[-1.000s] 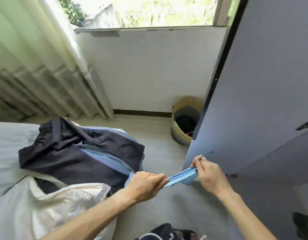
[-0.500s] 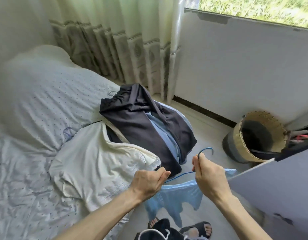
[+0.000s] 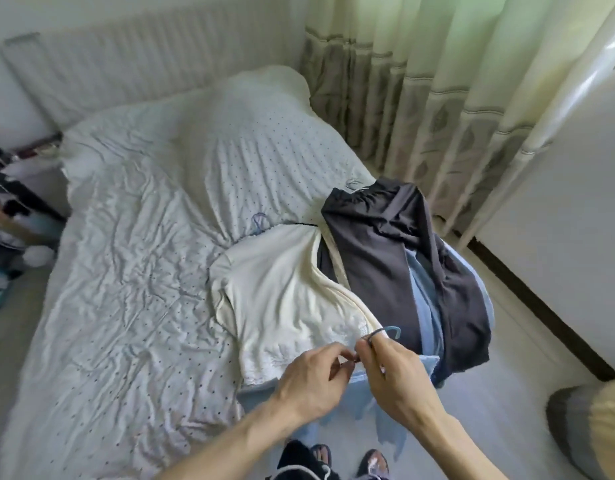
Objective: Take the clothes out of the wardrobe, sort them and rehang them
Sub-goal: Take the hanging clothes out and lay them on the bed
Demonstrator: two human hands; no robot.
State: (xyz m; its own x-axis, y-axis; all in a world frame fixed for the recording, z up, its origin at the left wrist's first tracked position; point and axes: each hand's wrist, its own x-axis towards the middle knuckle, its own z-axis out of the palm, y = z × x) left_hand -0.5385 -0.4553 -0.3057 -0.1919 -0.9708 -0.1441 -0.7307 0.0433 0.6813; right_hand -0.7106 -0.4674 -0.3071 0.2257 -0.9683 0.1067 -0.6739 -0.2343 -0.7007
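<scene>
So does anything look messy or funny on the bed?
Yes. The cream top and dark trousers lie heaped at the bed's corner, the trousers drooping over its edge. A blue hanger hook pokes out above the cream top.

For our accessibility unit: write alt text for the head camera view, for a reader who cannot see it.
Two hands, left hand and right hand, hold a blue hanger carrying a light blue garment beside a bed. A cream top and dark trousers lie on it.

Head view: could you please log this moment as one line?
both hands on blue hanger | left hand | right hand | light-blue garment hangs below | bed pile untouched
</scene>
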